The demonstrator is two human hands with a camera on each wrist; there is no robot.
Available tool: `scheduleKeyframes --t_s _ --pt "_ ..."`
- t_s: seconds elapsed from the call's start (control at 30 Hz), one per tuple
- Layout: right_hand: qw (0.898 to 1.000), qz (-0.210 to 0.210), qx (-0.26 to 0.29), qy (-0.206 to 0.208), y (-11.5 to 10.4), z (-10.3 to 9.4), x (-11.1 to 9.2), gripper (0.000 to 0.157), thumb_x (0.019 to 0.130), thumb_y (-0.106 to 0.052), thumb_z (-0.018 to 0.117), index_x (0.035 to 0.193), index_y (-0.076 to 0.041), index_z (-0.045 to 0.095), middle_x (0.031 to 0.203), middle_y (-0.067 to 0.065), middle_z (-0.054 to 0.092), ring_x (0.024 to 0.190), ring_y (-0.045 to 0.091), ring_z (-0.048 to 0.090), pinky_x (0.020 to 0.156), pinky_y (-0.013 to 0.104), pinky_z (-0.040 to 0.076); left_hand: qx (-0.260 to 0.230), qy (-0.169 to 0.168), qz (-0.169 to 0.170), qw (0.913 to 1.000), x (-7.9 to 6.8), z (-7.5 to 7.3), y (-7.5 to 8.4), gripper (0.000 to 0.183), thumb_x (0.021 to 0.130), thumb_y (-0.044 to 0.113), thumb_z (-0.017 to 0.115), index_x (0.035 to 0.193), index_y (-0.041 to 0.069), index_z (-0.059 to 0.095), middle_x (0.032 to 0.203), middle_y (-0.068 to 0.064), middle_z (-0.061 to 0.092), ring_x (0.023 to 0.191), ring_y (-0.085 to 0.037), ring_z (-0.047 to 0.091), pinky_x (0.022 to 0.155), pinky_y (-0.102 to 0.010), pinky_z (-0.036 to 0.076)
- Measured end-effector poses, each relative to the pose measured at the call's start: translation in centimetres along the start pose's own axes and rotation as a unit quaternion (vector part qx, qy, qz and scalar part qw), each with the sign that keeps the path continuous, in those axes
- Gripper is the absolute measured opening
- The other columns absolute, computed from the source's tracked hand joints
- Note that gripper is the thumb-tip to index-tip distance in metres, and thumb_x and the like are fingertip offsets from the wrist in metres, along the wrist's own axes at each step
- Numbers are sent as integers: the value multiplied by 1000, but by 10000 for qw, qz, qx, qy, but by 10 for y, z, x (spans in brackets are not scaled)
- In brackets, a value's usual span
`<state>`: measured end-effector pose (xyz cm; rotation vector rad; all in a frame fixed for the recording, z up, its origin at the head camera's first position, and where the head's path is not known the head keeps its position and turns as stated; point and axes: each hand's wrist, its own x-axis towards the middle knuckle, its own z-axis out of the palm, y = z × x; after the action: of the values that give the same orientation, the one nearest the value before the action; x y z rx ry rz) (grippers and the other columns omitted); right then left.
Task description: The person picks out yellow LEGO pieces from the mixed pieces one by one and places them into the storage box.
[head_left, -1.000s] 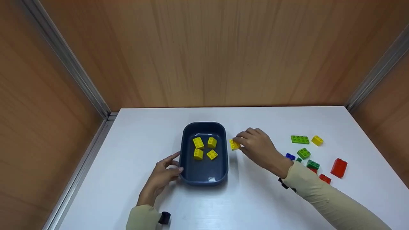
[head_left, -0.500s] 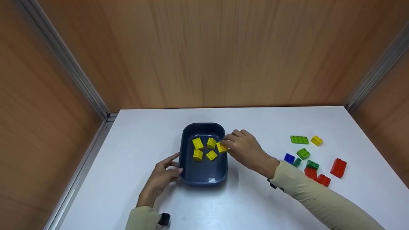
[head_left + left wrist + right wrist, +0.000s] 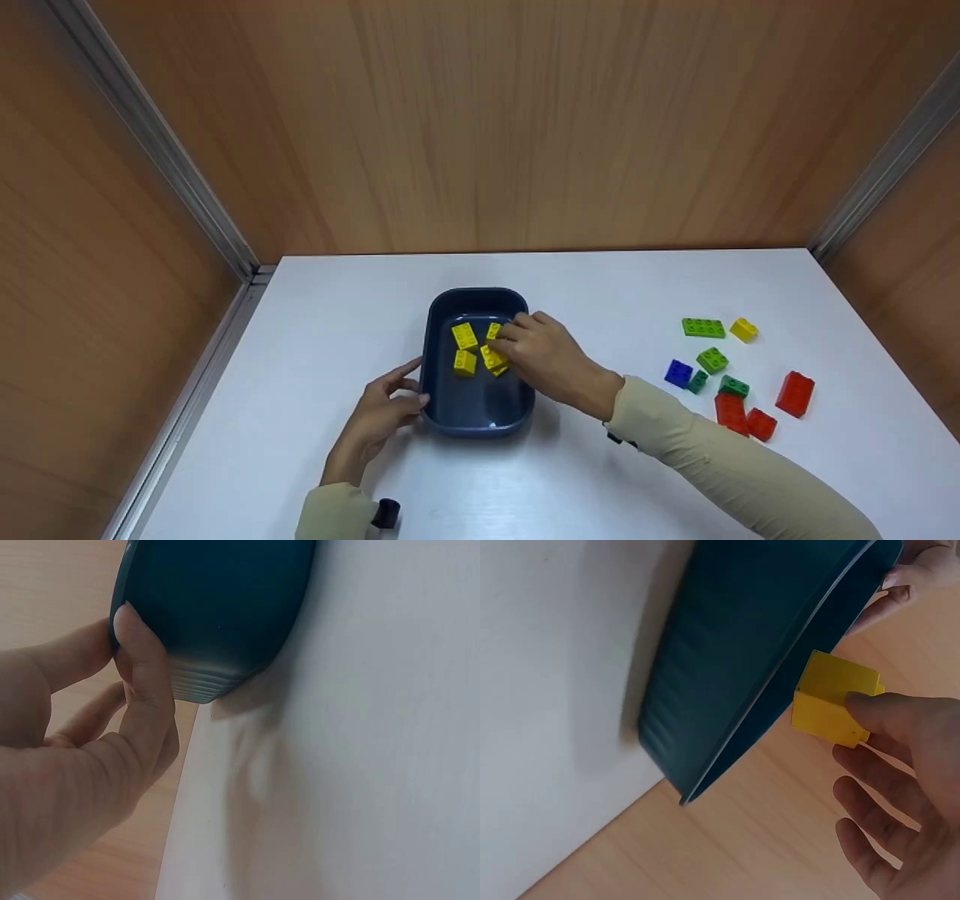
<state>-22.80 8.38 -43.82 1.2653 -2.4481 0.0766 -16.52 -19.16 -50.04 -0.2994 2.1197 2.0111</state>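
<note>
A dark blue rectangular tray [image 3: 472, 409] stands on the table. Its left rim is pinched by my left hand [image 3: 382, 411], with the thumb [image 3: 137, 634] on the rim and the fingers outside. My right hand [image 3: 547, 358] holds a yellow toy brick [image 3: 829, 697] between thumb and fingers, over the tray's interior. Inside the tray lie several other yellow bricks [image 3: 465, 363]; the head view shows two of them partly covered by the right hand and the held brick.
Right of the tray lie loose bricks: a flat light green one [image 3: 703, 328], a yellow one [image 3: 744, 330], a blue one [image 3: 679, 373], several green ones and red ones [image 3: 795, 394]. Wooden panels [image 3: 480, 127] enclose the white table [image 3: 337, 315] at the back and sides.
The right hand has moved left with the yellow brick, from beside the tray, across its right rim, to over its interior. My left hand stays in place at the tray's rim.
</note>
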Motion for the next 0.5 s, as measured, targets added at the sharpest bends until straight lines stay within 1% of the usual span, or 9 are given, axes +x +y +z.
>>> scheduleKeyframes --t_s 0.2,0.4,0.5 --pt "9997 -163 -117 -105 -9 2 11 28 92 -17 84 120 -15 81 115 1 78 101 20 68 84 32 58 -9 18 -44 10000 0 1 0 67 92 -4 73 155 12 56 120 -17 56 85 -22 62 77 -35 58" --pt "9985 -242 -243 -423 -17 4 20 34 93 -25 84 126 -17 79 119 1 77 106 21 69 92 35 58 -49 -15 -48 10000 2 0 0 67 92 -5 72 155 11 55 120 -17 54 85 -21 61 77 -34 58" --pt "9979 -330 -266 -493 -20 6 23 33 94 -25 84 125 -17 79 119 1 78 104 21 69 92 34 58 -63 -20 -45 10000 2 0 0 67 92 -5 72 155 11 55 119 -18 54 86 -21 61 77 -34 57"
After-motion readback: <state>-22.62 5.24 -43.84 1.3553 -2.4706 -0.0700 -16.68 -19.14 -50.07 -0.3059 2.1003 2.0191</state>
